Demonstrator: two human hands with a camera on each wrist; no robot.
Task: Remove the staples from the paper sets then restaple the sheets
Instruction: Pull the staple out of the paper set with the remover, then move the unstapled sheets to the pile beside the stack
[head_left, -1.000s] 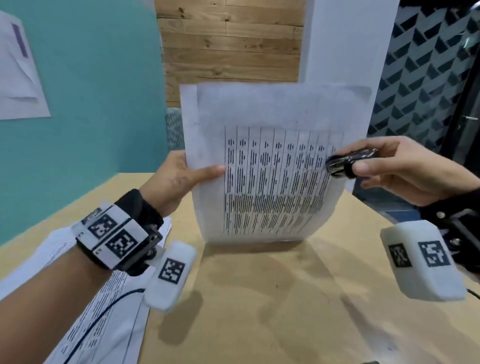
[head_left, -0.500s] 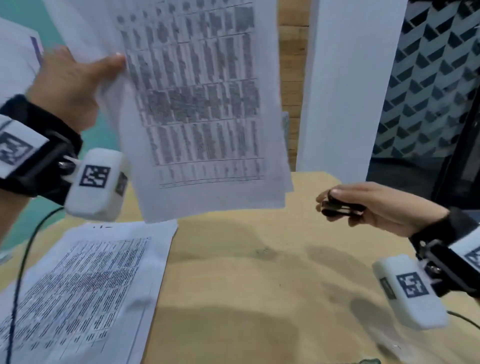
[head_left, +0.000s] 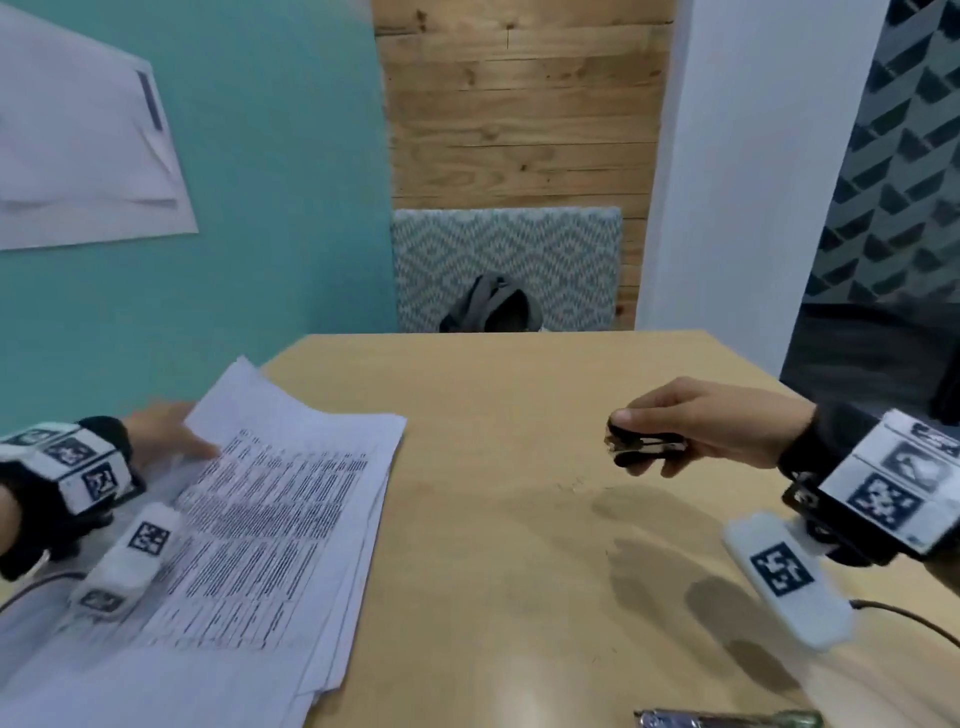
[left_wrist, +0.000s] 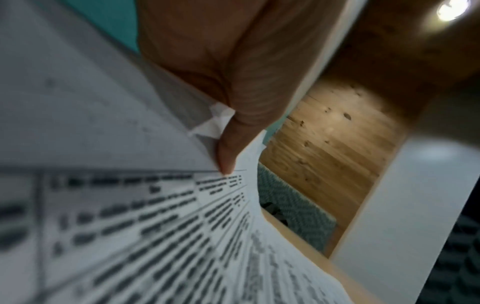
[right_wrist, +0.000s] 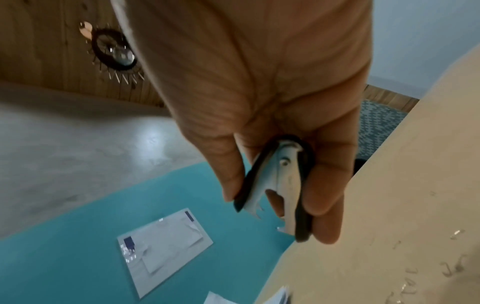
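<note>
Paper set (head_left: 270, 519) lies on the table (head_left: 519, 519) left of our staple remover (head_left: 644, 447); our left hand (head_left: 161, 436) pinches its corner, our right hand (head_left: 717, 426) squeezes the remover. Square sheets before restapling.

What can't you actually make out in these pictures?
- Printed text on the paper stack: blurred in the head and left wrist views.
- Left hand fingers: hidden under the sheets.
- Object at the table's near edge: cut off by the frame.
- Staple remover in the right hand: partly covered by fingers.
</note>
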